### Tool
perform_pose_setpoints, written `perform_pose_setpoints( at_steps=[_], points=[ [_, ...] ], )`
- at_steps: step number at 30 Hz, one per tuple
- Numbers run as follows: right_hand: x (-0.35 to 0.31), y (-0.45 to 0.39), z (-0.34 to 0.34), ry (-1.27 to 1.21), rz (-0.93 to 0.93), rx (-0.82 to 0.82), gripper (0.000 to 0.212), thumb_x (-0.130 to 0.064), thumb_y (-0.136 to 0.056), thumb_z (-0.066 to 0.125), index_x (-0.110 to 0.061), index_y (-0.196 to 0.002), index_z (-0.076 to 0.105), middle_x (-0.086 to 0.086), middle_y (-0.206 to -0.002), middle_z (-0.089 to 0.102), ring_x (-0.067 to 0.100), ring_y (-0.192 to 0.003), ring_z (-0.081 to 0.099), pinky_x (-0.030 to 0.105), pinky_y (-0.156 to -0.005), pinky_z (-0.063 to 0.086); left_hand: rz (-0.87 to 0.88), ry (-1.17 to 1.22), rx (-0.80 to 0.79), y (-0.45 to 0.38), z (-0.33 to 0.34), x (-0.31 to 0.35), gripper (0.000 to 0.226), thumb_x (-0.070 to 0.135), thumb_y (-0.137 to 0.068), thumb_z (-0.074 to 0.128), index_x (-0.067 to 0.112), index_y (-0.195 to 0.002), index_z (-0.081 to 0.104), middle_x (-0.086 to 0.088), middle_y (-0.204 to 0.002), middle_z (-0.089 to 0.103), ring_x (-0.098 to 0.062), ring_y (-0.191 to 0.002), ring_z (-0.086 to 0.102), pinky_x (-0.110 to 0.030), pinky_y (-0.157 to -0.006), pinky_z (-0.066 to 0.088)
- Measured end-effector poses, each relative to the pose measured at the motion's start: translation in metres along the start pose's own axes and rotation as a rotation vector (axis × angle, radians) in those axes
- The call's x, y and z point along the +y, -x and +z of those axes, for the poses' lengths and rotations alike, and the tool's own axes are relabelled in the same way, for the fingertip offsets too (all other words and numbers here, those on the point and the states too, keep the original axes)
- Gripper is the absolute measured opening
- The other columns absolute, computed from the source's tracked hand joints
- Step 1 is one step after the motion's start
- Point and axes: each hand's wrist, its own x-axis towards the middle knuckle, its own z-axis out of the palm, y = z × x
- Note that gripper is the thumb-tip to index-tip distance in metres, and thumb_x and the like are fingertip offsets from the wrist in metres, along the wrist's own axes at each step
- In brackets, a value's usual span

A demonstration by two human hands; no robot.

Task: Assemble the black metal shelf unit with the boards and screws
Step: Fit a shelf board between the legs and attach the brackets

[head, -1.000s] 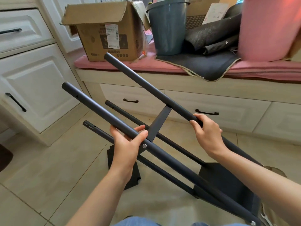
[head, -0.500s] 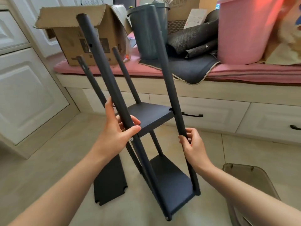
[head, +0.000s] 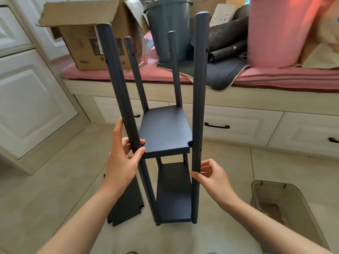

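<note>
Two boards (head: 165, 131) in, one spare board (head: 124, 204) on floor; left hand (head: 121, 158) gripping front post (head: 119, 92), right hand (head: 212, 175) pinching other post (head: 199, 107).

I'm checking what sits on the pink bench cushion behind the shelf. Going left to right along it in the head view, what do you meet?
Cardboard box → grey bucket → rolled dark mats → pink tub.
</note>
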Motion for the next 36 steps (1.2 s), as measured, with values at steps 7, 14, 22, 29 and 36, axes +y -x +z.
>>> perform_pose_setpoints(
  at_steps=[7, 14, 22, 29, 36],
  points=[
    [0.017, 0.004, 0.001, 0.024, -0.003, 0.001, 0.018, -0.016, -0.084, 0.076, -0.014, -0.088, 0.059, -0.005, -0.087, 0.071, -0.001, -0.081, 0.066, 0.011, -0.068, 0.049, -0.022, 0.01, 0.028, 0.013, 0.012, -0.016, 0.093, 0.004, -0.092, 0.068, 0.044, -0.155, 0.014, 0.004, -0.103, 0.071, -0.003, -0.106, 0.067, -0.005, -0.086, 0.048],
    [0.02, 0.008, -0.008, 0.119, 0.012, -0.038, 0.017, -0.017, -0.085, 0.075, -0.013, -0.088, 0.059, -0.005, -0.085, 0.072, -0.003, -0.082, 0.067, 0.012, -0.071, 0.051, -0.073, 0.057, 0.045, 0.023, 0.02, -0.018, 0.09, 0.005, -0.092, 0.068, 0.05, -0.151, 0.018, 0.01, -0.106, 0.07, -0.004, -0.111, 0.065, -0.013, -0.093, 0.05],
    [0.023, 0.015, -0.003, 0.178, 0.033, -0.086, 0.019, -0.018, -0.086, 0.075, -0.017, -0.088, 0.056, -0.005, -0.088, 0.071, -0.004, -0.082, 0.066, 0.01, -0.069, 0.051, -0.125, 0.051, 0.1, 0.036, 0.021, -0.02, 0.087, 0.003, -0.093, 0.067, 0.046, -0.153, 0.021, 0.008, -0.109, 0.07, -0.004, -0.112, 0.065, -0.022, -0.096, 0.049],
    [0.019, 0.025, -0.001, 0.229, 0.078, -0.181, 0.017, -0.028, -0.089, 0.071, -0.02, -0.09, 0.056, -0.004, -0.092, 0.07, 0.007, -0.088, 0.067, 0.031, -0.083, 0.057, -0.199, 0.05, 0.149, 0.05, 0.018, -0.019, 0.063, 0.007, -0.094, 0.066, 0.04, -0.14, 0.039, 0.025, -0.113, 0.068, 0.002, -0.116, 0.063, -0.035, -0.107, 0.049],
    [-0.039, 0.039, -0.048, 0.268, -0.076, -0.151, 0.027, -0.021, -0.091, 0.068, -0.023, -0.118, 0.063, -0.009, -0.114, 0.068, 0.001, -0.104, 0.065, 0.03, -0.095, 0.055, -0.2, 0.103, 0.36, 0.073, 0.017, 0.001, 0.069, 0.0, -0.086, 0.075, 0.03, -0.136, 0.038, 0.001, -0.12, 0.054, -0.012, -0.118, 0.057, -0.03, -0.108, 0.045]
  ],
)
